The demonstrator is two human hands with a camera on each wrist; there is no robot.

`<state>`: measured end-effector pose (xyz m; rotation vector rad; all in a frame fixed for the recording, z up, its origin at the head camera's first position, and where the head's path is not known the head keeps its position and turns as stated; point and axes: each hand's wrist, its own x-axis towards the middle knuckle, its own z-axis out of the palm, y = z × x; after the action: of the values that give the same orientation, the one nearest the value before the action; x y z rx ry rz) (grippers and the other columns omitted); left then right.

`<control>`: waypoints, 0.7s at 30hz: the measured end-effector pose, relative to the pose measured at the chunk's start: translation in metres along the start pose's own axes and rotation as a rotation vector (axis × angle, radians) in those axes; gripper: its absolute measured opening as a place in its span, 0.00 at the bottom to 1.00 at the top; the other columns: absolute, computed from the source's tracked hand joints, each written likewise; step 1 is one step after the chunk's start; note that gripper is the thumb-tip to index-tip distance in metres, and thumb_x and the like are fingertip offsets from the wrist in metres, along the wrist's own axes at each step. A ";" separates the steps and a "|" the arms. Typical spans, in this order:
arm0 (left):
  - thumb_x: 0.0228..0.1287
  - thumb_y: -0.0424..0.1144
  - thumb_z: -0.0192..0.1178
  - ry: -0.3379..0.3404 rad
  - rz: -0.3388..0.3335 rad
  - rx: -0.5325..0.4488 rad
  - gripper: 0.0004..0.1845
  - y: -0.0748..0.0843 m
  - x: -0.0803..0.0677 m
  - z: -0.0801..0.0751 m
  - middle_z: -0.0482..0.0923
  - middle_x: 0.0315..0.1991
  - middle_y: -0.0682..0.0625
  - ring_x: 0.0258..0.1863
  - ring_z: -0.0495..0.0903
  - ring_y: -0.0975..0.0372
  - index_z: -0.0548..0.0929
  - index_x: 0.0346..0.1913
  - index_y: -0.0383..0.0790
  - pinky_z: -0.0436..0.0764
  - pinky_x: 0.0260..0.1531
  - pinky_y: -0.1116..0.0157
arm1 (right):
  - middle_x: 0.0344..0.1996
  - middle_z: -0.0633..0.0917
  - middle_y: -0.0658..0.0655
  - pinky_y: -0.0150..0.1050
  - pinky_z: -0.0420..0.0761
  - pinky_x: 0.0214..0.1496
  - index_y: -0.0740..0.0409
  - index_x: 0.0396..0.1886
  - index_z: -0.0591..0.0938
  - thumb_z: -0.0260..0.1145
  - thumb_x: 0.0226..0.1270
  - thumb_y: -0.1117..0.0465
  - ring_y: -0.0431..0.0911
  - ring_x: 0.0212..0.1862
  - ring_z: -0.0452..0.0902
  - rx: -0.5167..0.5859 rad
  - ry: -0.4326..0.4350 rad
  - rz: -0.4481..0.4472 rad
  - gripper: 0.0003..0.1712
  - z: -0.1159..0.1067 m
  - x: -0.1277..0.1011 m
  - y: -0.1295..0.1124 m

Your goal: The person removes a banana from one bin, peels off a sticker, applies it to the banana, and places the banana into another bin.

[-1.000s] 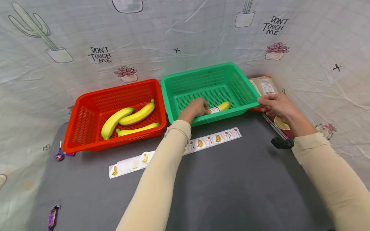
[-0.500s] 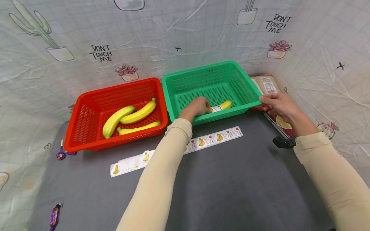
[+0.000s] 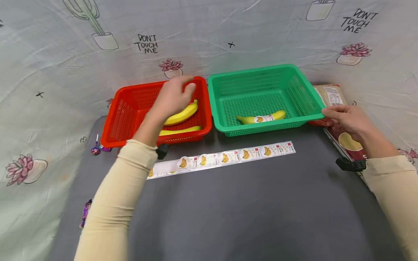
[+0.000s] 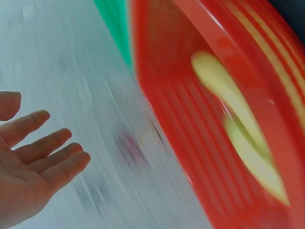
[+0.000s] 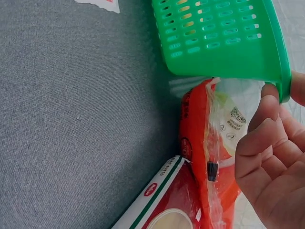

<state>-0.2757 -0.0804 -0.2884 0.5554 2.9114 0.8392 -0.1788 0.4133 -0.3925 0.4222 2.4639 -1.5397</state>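
Left hand (image 3: 174, 96) above the red basket (image 3: 122, 108), fingers spread and relaxed, gripping nothing — the same loose, open palm (image 4: 28, 157) plain in the blurred wrist view. Under it, two yellow bananas (image 3: 183, 115) in that basket, the upper one just below the fingers, contact impossible to tell.

Right hand (image 3: 346, 117) at the right front corner of the green basket (image 3: 294, 78), thumb and curled fingers (image 5: 267, 138) pinched on its rim. Inside the green basket, near the front wall, one labelled banana (image 3: 261, 117) lying flat, a white sticker around its middle, well apart from both hands.

Red and green baskets side by side, rims touching or nearly so, at the back of the grey table (image 3: 245, 203). In front of them, a long strip of banana stickers (image 3: 228, 158) flat on the grey surface. Beside the green basket on the right, under the right hand, red and clear food packets (image 5: 209, 157) — one partly tucked beneath the basket's corner. A small purple wrapper (image 3: 85, 212) near the table's left edge.
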 end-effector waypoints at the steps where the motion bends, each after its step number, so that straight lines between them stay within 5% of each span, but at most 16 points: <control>1: 0.81 0.48 0.45 0.032 -0.029 -0.007 0.27 -0.018 -0.009 -0.014 0.67 0.76 0.45 0.77 0.65 0.50 0.68 0.76 0.42 0.63 0.76 0.51 | 0.23 0.82 0.35 0.35 0.81 0.31 0.22 0.30 0.82 0.60 0.76 0.44 0.35 0.26 0.77 -0.002 0.000 0.008 0.12 -0.003 -0.002 0.001; 6: 0.80 0.52 0.41 0.121 -0.263 -0.054 0.32 -0.113 -0.058 -0.058 0.60 0.78 0.37 0.78 0.59 0.41 0.62 0.79 0.39 0.60 0.74 0.40 | 0.24 0.83 0.34 0.35 0.81 0.31 0.20 0.29 0.81 0.58 0.77 0.44 0.36 0.27 0.77 -0.023 0.005 0.028 0.14 -0.013 -0.009 0.005; 11: 0.80 0.51 0.40 0.164 -0.449 -0.089 0.33 -0.191 -0.101 -0.064 0.64 0.73 0.27 0.69 0.66 0.35 0.62 0.76 0.29 0.69 0.66 0.38 | 0.23 0.82 0.34 0.35 0.80 0.30 0.18 0.28 0.79 0.58 0.77 0.42 0.36 0.26 0.77 -0.071 0.052 0.027 0.14 -0.012 -0.009 0.005; 15: 0.79 0.51 0.47 0.182 -0.522 -0.175 0.33 -0.221 -0.121 -0.056 0.76 0.58 0.28 0.43 0.84 0.55 0.70 0.70 0.25 0.84 0.46 0.60 | 0.23 0.81 0.34 0.36 0.80 0.30 0.18 0.27 0.77 0.58 0.75 0.40 0.36 0.26 0.75 -0.099 0.072 0.025 0.13 -0.004 -0.005 0.003; 18: 0.78 0.48 0.52 0.197 -0.543 -0.298 0.30 -0.229 -0.127 -0.050 0.77 0.54 0.31 0.25 0.81 0.74 0.73 0.69 0.25 0.82 0.32 0.76 | 0.23 0.81 0.34 0.36 0.80 0.30 0.18 0.27 0.77 0.58 0.75 0.39 0.37 0.26 0.75 -0.103 0.066 0.028 0.13 0.002 -0.002 -0.001; 21: 0.77 0.45 0.55 0.222 -0.573 -0.357 0.29 -0.232 -0.131 -0.048 0.76 0.58 0.32 0.20 0.78 0.79 0.71 0.70 0.26 0.81 0.29 0.79 | 0.23 0.81 0.34 0.36 0.80 0.29 0.18 0.26 0.77 0.58 0.75 0.40 0.36 0.26 0.75 -0.114 0.061 0.024 0.14 0.010 0.001 -0.007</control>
<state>-0.2365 -0.3337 -0.3745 -0.4029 2.7430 1.3267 -0.1819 0.4020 -0.3913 0.4840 2.5671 -1.3879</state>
